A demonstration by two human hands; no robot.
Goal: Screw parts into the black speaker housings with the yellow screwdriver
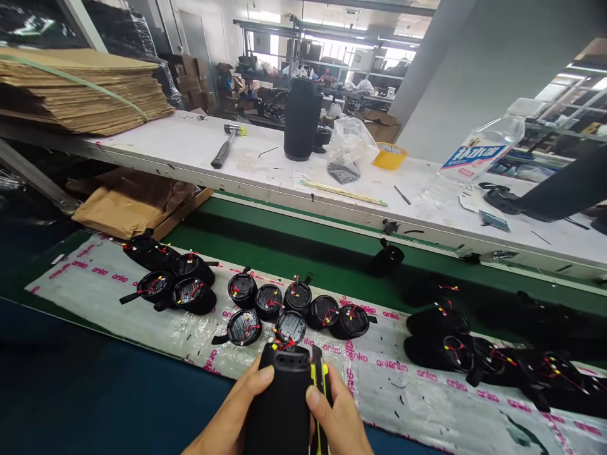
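Observation:
My left hand [246, 398] is closed around a black, cloth-covered cylindrical speaker body [279, 411], its thumb lying near the top rim. Red wires with small yellow and white connectors stick out at that top end. My right hand [339, 411] grips a slim black-and-yellow hand tool [320, 385] along the speaker's right side; its exact kind is not clear. Just beyond the held piece, several similar speaker bodies [290, 325] stand upright, round ends up, with wires and connectors on top.
Plastic film with pink print [417, 392] covers the green bench [284, 234]. More speakers [458, 354] lie at right. The raised white shelf [180, 148] carries a hammer [227, 145], an upright speaker [301, 120], a plastic bag [351, 148], a yellow tray [389, 156], a bottle [488, 145] and stacked cardboard [80, 95].

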